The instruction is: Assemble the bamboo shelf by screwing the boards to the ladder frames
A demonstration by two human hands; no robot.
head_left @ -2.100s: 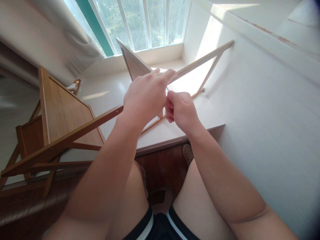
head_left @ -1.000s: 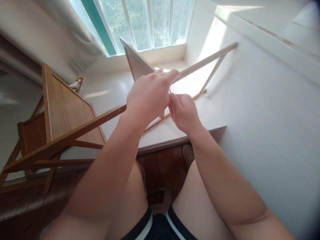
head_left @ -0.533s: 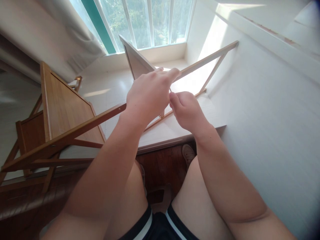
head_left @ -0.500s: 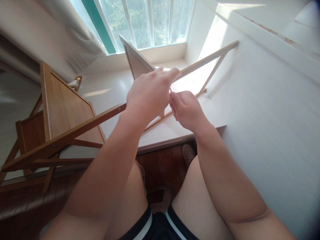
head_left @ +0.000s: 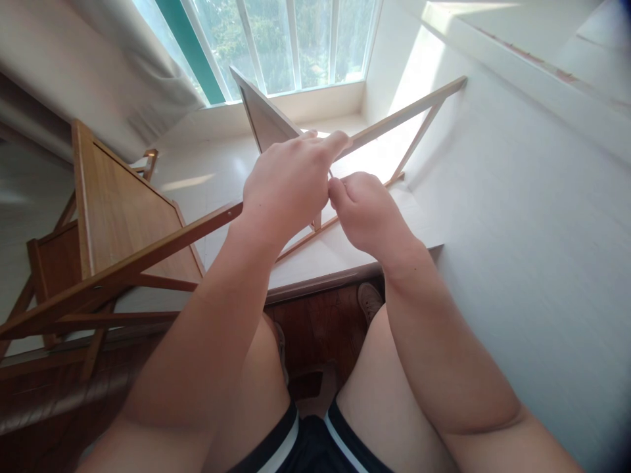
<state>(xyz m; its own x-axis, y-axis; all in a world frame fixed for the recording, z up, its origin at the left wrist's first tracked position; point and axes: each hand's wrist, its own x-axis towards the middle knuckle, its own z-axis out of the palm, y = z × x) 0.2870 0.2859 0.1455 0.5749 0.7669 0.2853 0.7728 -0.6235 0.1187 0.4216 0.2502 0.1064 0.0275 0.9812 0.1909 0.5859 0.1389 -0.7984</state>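
Note:
A long wooden rail (head_left: 148, 256) of a folding wooden frame runs from lower left up to the right wall. My left hand (head_left: 288, 184) lies over the rail at mid-frame, fingers curled round it. My right hand (head_left: 365, 213) is closed just to its right, fingertips pinched at the same spot on the rail; what they pinch is hidden. A pale panel (head_left: 261, 118) stands tilted behind my left hand.
A wooden board (head_left: 123, 210) on crossed legs stands at the left. A white ledge (head_left: 221, 177) lies under the window, with a white wall (head_left: 517, 217) at the right. My knees and a shoe (head_left: 369, 299) are over a dark wood floor below.
My right hand has rolled slightly and shifted a little up against my left hand. The view has drifted slightly. The left hand stays on the rail.

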